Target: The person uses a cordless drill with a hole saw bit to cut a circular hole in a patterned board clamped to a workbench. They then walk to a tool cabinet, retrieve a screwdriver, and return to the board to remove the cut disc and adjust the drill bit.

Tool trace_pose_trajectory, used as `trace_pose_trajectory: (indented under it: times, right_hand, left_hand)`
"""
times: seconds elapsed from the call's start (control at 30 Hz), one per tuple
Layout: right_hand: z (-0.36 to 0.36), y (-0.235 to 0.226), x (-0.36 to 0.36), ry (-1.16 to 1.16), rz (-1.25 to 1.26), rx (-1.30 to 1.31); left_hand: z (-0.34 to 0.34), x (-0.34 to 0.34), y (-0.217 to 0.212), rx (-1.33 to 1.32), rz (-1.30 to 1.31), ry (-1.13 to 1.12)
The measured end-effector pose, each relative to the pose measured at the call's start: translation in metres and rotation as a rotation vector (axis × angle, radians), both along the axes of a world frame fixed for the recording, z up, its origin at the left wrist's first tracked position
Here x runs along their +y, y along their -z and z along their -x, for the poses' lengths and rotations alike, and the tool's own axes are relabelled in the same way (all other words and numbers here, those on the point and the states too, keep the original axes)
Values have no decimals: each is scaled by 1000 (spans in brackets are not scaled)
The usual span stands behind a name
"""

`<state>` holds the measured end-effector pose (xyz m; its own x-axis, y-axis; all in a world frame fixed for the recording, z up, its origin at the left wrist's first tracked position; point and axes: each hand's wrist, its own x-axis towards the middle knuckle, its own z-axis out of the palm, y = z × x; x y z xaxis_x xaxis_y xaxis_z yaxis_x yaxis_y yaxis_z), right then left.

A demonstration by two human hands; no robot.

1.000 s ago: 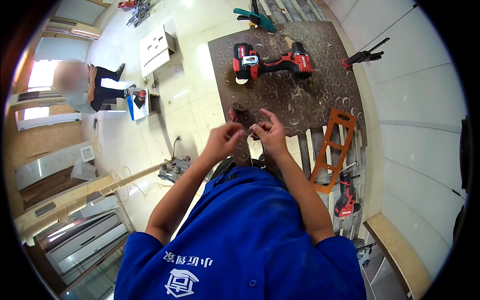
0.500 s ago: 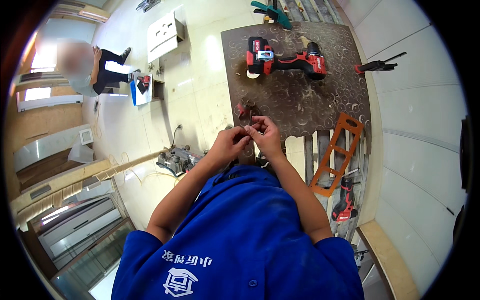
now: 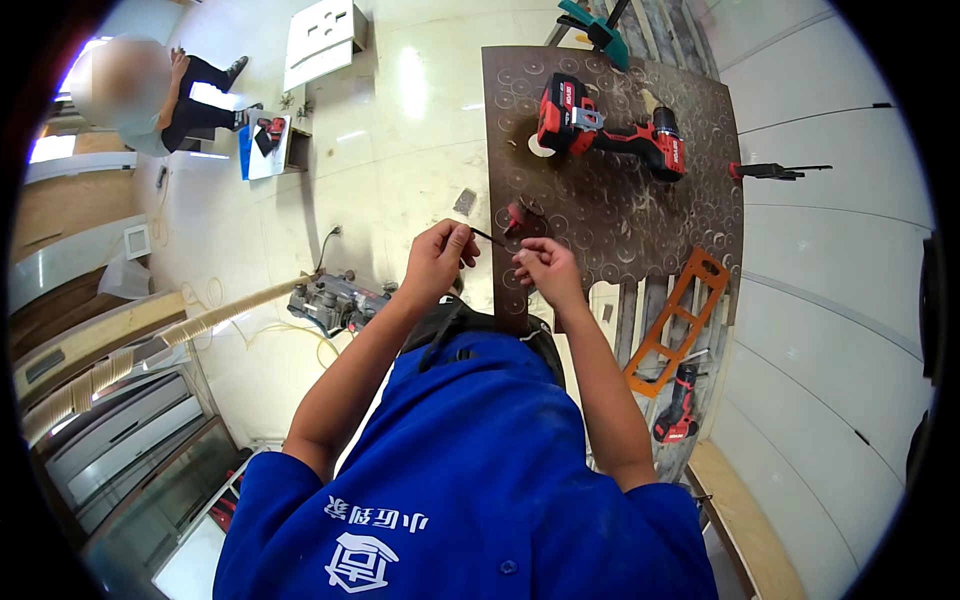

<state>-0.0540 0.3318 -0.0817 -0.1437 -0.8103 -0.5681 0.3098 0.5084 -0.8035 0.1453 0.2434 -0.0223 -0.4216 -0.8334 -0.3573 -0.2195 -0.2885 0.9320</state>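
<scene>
My left hand (image 3: 438,262) pinches one end of a thin dark rod (image 3: 487,236), which looks like a drill bit or hex key and points toward my right hand. Thumb and fingers of my right hand (image 3: 550,270) are pressed together just right of the rod's tip; whatever they hold is too small to make out. Both hands are above the near left edge of a dark brown board (image 3: 600,225) marked with rings. Just beyond them lies a small red-and-dark object (image 3: 516,215). A red and black cordless drill (image 3: 630,140) lies on its side farther back.
Teal clamp (image 3: 600,35) and black clamp (image 3: 780,171) grip the board's edges. An orange template (image 3: 680,325) and smaller red drill (image 3: 680,405) lie on slats at right. A grey machine (image 3: 335,302) is on the floor at left; a person (image 3: 150,110) sits farther off.
My hands have come apart, the left moving leftward with the thin rod now showing between them, the right slightly rightward. The whole view has shifted a little, with the board now farther right.
</scene>
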Motion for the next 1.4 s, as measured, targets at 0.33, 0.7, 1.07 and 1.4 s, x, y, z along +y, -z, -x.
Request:
trace_pose_trajectory:
  times: [0.33,0.7,1.07,1.4]
  right_hand:
    - [-61,-4,-7,401,-108,-175]
    - [-68,0,-22,494,-85,-63]
    - [-41,-5,-13,579,-3,36]
    - [-16,-32,-36,138,343,838]
  left_hand:
    - [-16,-15,61,94,-381,-216]
    - [-4,-20,66,201,-502,-315]
    - [3,-19,71,322,-555,-342]
    - [7,-18,67,310,-555,-347]
